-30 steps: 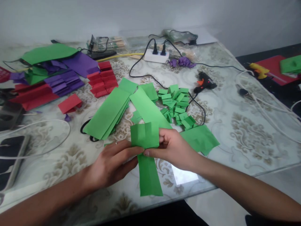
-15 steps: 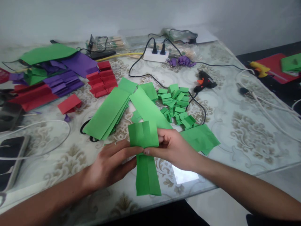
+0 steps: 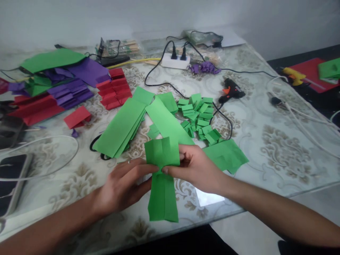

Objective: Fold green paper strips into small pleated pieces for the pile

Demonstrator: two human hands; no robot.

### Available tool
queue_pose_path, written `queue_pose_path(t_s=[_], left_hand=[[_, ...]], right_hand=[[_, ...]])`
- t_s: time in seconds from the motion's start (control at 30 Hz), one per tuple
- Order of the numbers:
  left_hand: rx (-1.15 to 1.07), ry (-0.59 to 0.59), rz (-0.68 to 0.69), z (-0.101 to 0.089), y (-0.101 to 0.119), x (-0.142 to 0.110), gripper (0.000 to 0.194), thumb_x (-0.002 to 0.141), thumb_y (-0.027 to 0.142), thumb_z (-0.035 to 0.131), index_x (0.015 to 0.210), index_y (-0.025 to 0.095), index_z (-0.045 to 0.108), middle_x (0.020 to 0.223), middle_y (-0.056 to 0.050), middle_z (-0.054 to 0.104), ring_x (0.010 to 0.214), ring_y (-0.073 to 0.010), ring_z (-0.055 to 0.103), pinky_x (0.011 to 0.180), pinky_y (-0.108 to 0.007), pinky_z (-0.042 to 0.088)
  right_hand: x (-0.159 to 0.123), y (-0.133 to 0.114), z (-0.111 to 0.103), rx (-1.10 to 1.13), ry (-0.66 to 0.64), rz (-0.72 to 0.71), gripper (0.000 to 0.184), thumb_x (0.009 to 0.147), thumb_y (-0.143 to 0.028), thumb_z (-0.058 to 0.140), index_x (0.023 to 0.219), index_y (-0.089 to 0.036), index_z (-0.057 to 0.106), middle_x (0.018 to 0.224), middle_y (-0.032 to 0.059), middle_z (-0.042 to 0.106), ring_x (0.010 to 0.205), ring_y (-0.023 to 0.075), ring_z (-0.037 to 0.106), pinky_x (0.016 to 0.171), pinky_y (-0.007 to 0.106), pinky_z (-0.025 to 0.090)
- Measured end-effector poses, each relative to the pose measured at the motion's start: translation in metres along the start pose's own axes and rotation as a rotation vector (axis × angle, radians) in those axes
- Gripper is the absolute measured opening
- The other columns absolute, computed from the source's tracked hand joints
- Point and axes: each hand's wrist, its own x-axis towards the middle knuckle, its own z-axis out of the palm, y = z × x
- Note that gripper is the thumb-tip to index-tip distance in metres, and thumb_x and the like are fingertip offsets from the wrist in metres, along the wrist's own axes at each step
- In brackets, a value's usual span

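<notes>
A creased green paper strip (image 3: pixel 163 198) is held over the near part of the table, pinched narrow at its middle, with its upper and lower parts spread flat. My left hand (image 3: pixel 124 184) is closed on the strip's left edge at the pinch. From the other side my right hand (image 3: pixel 196 164) grips it, thumb in front and fingers behind, partly hidden by the paper. Just beyond lie a stack of long green strips (image 3: pixel 122 127), a loose green strip (image 3: pixel 170 122) and a heap of small folded green pieces (image 3: pixel 198 117).
A black glue gun (image 3: pixel 231 90) rests at the right, its cord running near a white power strip (image 3: pixel 175 61). Red folded paper (image 3: pixel 114 88) and purple paper (image 3: pixel 89 72) lie at the left. A phone (image 3: pixel 13 180) and white cable occupy the left edge. A yellow glue gun (image 3: pixel 293 75) is far right.
The lower part of the green strip has swung slightly left. My left fingertips have drawn back a little from the pinch, while my right hand stays nearly in place.
</notes>
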Motion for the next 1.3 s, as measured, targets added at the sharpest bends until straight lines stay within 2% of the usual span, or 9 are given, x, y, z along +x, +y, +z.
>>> queue_pose_path(t_s=[0.23, 0.33, 0.47, 0.77, 1.0, 1.13, 1.3], left_hand=[[-0.036, -0.028, -0.026, -0.0009, 0.0006, -0.0018, 0.011, 0.105, 0.025, 0.059, 0.112, 0.019, 0.065, 0.086, -0.008, 0.078, 0.071, -0.0175, 0.078, 0.062, -0.024, 0.061], [-0.028, -0.037, -0.020, -0.0007, 0.0008, -0.0023, 0.012, 0.106, 0.025, 0.057, 0.111, 0.018, 0.065, 0.088, -0.009, 0.079, 0.073, -0.0174, 0.079, 0.065, -0.024, 0.062], [-0.029, -0.039, -0.018, -0.0004, 0.0015, -0.0019, 0.011, 0.106, 0.025, 0.057, 0.112, 0.019, 0.064, 0.088, -0.008, 0.079, 0.072, -0.0165, 0.078, 0.064, -0.023, 0.063], [-0.045, -0.050, -0.040, -0.0005, 0.0019, -0.0004, 0.011, 0.105, 0.024, 0.058, 0.112, 0.018, 0.064, 0.085, -0.007, 0.078, 0.069, -0.0162, 0.077, 0.061, -0.022, 0.061], [-0.050, -0.067, -0.039, -0.0019, 0.0036, 0.0003, 0.012, 0.102, 0.018, 0.061, 0.113, 0.019, 0.065, 0.088, -0.006, 0.079, 0.071, -0.0167, 0.079, 0.063, -0.022, 0.062], [-0.031, -0.069, -0.029, -0.0008, 0.0048, 0.0016, 0.010, 0.103, 0.019, 0.060, 0.112, 0.019, 0.064, 0.086, -0.005, 0.078, 0.068, -0.0151, 0.077, 0.061, -0.021, 0.061], [-0.061, -0.068, -0.042, 0.0000, 0.0052, 0.0027, 0.009, 0.103, 0.019, 0.060, 0.112, 0.018, 0.064, 0.085, -0.005, 0.077, 0.068, -0.0148, 0.077, 0.061, -0.020, 0.061]], right_hand=[[0.0006, 0.0040, -0.0003, -0.017, 0.014, 0.009, 0.027, 0.074, -0.025, 0.089, 0.093, -0.017, 0.072, 0.085, 0.0006, 0.073, 0.077, 0.0167, 0.067, 0.072, 0.029, 0.054], [0.0005, 0.0040, -0.0005, -0.039, 0.011, 0.017, 0.030, 0.074, -0.030, 0.090, 0.095, -0.017, 0.073, 0.089, 0.0025, 0.074, 0.080, 0.0186, 0.069, 0.076, 0.032, 0.056], [0.0002, 0.0028, 0.0004, -0.061, 0.031, 0.013, 0.030, 0.074, -0.033, 0.090, 0.093, -0.018, 0.073, 0.088, 0.0019, 0.073, 0.079, 0.0185, 0.068, 0.073, 0.031, 0.055], [-0.0005, 0.0030, -0.0007, -0.053, 0.008, -0.015, 0.015, 0.080, -0.016, 0.076, 0.093, -0.018, 0.069, 0.082, -0.0012, 0.068, 0.077, 0.0169, 0.066, 0.071, 0.028, 0.053], [0.0021, 0.0020, -0.0034, -0.218, 0.032, 0.024, 0.022, 0.075, -0.018, 0.082, 0.094, -0.016, 0.071, 0.085, 0.0016, 0.072, 0.075, 0.0174, 0.065, 0.064, 0.027, 0.052], [0.0015, 0.0028, -0.0037, -0.290, 0.038, 0.000, 0.019, 0.076, -0.017, 0.079, 0.094, -0.016, 0.072, 0.088, 0.0024, 0.072, 0.078, 0.0181, 0.065, 0.066, 0.027, 0.052], [0.0011, 0.0026, -0.0031, -0.340, 0.047, -0.009, 0.016, 0.077, -0.017, 0.074, 0.092, -0.016, 0.071, 0.085, 0.0011, 0.070, 0.076, 0.0172, 0.064, 0.062, 0.025, 0.048]])
